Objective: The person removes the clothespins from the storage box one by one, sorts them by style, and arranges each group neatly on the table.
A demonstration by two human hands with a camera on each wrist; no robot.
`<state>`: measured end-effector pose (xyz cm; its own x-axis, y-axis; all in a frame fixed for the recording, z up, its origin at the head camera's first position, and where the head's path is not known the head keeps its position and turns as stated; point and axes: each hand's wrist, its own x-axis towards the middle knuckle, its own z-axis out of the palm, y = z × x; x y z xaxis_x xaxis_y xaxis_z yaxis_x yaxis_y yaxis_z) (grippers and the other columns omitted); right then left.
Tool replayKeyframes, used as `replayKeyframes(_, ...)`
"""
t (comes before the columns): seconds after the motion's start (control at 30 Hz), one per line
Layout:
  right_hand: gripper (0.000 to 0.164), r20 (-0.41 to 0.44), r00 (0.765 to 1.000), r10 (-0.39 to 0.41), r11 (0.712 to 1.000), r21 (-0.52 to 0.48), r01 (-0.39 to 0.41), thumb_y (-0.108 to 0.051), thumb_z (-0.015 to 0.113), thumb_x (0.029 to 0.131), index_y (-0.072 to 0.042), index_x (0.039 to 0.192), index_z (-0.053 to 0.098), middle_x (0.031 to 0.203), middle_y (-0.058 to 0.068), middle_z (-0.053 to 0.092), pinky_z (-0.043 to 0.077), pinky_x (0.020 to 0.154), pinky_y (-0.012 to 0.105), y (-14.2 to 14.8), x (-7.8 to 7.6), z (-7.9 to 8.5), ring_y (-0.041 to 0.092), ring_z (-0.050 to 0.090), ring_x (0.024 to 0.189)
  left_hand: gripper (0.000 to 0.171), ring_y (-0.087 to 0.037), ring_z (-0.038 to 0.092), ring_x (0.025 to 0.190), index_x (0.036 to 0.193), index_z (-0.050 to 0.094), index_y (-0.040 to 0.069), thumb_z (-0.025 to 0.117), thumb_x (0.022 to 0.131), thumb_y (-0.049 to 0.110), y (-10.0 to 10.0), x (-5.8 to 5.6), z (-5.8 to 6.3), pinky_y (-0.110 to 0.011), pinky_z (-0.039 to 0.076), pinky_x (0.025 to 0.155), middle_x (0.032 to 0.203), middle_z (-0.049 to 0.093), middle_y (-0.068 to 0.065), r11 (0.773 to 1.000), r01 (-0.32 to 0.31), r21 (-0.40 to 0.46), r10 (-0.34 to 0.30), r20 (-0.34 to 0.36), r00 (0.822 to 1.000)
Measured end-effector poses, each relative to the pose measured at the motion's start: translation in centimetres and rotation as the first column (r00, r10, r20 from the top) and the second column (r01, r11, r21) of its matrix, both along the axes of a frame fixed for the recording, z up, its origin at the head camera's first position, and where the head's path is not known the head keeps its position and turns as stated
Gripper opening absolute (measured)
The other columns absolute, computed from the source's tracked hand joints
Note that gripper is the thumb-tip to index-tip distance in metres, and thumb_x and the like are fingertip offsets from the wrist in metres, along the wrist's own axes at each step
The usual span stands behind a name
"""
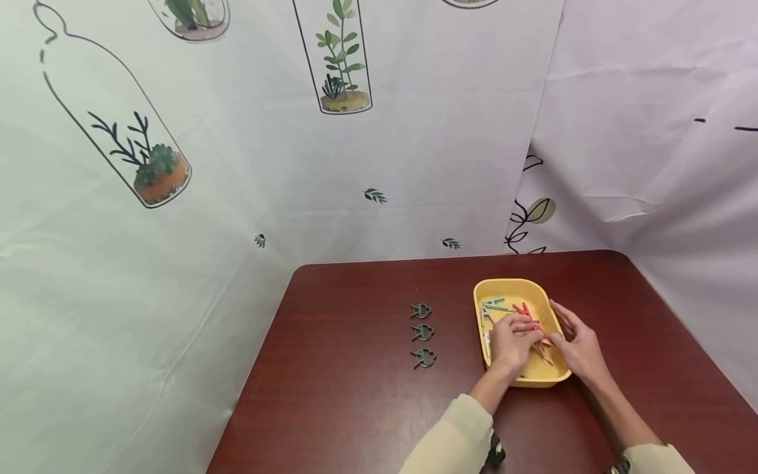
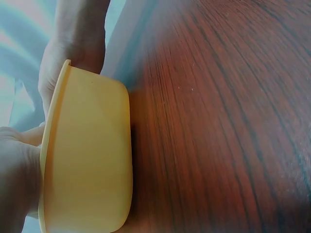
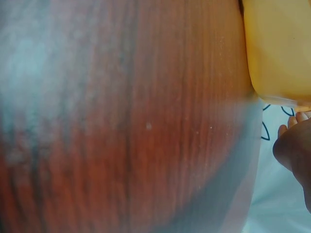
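My left hand (image 1: 514,339) reaches over the near-left rim of a yellow plastic tub (image 1: 502,285). Its thumb and fingertips pinch a red clip (image 1: 537,327) among the loose clips inside. At the tub's right wall, my right hand (image 1: 583,349) grips the rim, fingers along the outside and thumb over the inner side. Another red clip part with forked handles (image 1: 522,309) shows just beyond the left fingers. A teal clip (image 1: 497,305) lies at the tub's back left. Light brown pieces (image 1: 543,353) sit below the hands. In the left wrist view, the tub's wall (image 2: 90,150) hides the contents.
Three dark green ring-shaped clips (image 1: 421,311) lie in a column on the reddish-brown table (image 1: 349,368), left of the tub. A white cloth with plant drawings (image 1: 414,164) hangs behind the table. A small dark object (image 1: 496,451) shows beneath the left sleeve.
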<state>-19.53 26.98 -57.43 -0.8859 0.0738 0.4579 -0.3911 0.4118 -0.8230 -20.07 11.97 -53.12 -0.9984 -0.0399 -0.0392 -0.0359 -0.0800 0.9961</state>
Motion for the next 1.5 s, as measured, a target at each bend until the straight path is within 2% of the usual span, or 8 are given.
replayKeyframes(0.23,0.063,0.008,1.0,-0.003,1.0,0.01,0.003,0.02,0.063,0.091,0.009,0.152,0.049,0.147,0.039,0.051,0.039,0.097,0.002,-0.1,-0.1,0.2,-0.017,0.045,0.126,0.022,-0.008,0.076,0.077,0.093,0.081,0.007,0.087,0.08,-0.009,-0.3,-0.5,-0.2,-0.018,0.059,0.068,0.083,0.079,-0.002,0.996,-0.06,0.062,0.067,-0.112,0.991)
replayKeyframes(0.47,0.062,0.008,1.0,-0.011,1.0,0.022,0.011,0.018,0.063,0.092,0.008,0.152,0.05,0.148,0.038,0.051,0.037,0.097,0.001,-0.1,-0.1,0.3,-0.019,0.044,0.126,0.02,-0.015,0.078,0.083,0.098,0.082,0.003,0.083,0.084,-0.011,-0.8,-0.4,0.2,-0.02,0.06,0.071,0.092,0.08,-0.012,0.985,-0.032,0.169,0.064,-0.192,0.979)
replayKeyframes(0.77,0.064,0.033,0.999,-0.019,1.0,0.016,0.018,0.017,0.063,0.092,0.007,0.154,0.049,0.15,0.036,0.049,0.036,0.098,0.001,-0.2,0.1,0.4,-0.019,0.043,0.127,0.014,-0.01,0.076,0.082,0.101,0.083,0.001,0.084,0.087,-0.002,-2.5,-0.7,1.7,-0.021,0.06,0.073,0.093,0.08,-0.004,0.981,-0.018,0.191,0.056,-0.199,0.978)
replayKeyframes(0.83,0.064,0.04,0.999,-0.025,0.999,0.021,0.024,0.017,0.062,0.093,0.006,0.154,0.048,0.151,0.035,0.049,0.036,0.098,0.001,-0.1,0.2,0.5,-0.02,0.042,0.127,0.015,-0.009,0.075,0.082,0.102,0.083,0.002,0.085,0.088,-0.001,-2.9,-1.0,2.0,-0.02,0.059,0.068,0.092,0.08,-0.001,0.981,-0.027,0.19,0.064,-0.192,0.979)
replayKeyframes(1.0,0.064,0.049,0.998,-0.04,0.999,0.035,0.038,0.016,0.063,0.094,0.005,0.155,0.048,0.152,0.034,0.049,0.034,0.097,0.0,-0.1,0.2,0.5,-0.021,0.04,0.126,0.015,-0.013,0.075,0.086,0.105,0.082,0.002,0.083,0.09,0.0,-4.3,-2.0,2.8,-0.021,0.06,0.072,0.095,0.08,-0.004,0.974,-0.036,0.223,0.08,-0.188,0.979)
replayKeyframes(1.07,0.064,0.055,0.997,-0.045,0.998,0.04,0.042,0.015,0.063,0.094,0.005,0.155,0.048,0.151,0.034,0.05,0.034,0.097,0.0,-0.1,0.2,0.6,-0.021,0.04,0.125,0.017,-0.015,0.075,0.088,0.107,0.08,-0.001,0.082,0.09,-0.002,-5.1,-2.7,2.8,-0.023,0.06,0.079,0.097,0.08,-0.008,0.967,-0.047,0.25,0.097,-0.194,0.976)
replayKeyframes(1.33,0.063,0.071,0.995,-0.066,0.996,0.066,0.062,0.014,0.063,0.095,0.004,0.155,0.048,0.152,0.034,0.05,0.034,0.096,-0.001,0.0,0.2,0.3,-0.02,0.039,0.125,0.017,-0.015,0.075,0.089,0.108,0.077,-0.001,0.081,0.091,-0.002,-9.0,-5.7,1.9,-0.03,0.062,0.082,0.1,0.079,-0.015,0.932,-0.129,0.338,0.193,-0.162,0.968)
replayKeyframes(1.5,0.063,0.076,0.995,-0.067,0.996,0.067,0.062,0.014,0.063,0.095,0.004,0.156,0.048,0.151,0.034,0.051,0.034,0.095,-0.001,0.0,0.2,0.4,-0.021,0.039,0.124,0.017,-0.015,0.074,0.085,0.108,0.076,-0.006,0.08,0.092,-0.002,-12.1,-7.2,1.3,-0.037,0.063,0.082,0.101,0.078,-0.017,0.931,-0.192,0.311,0.256,-0.179,0.95)
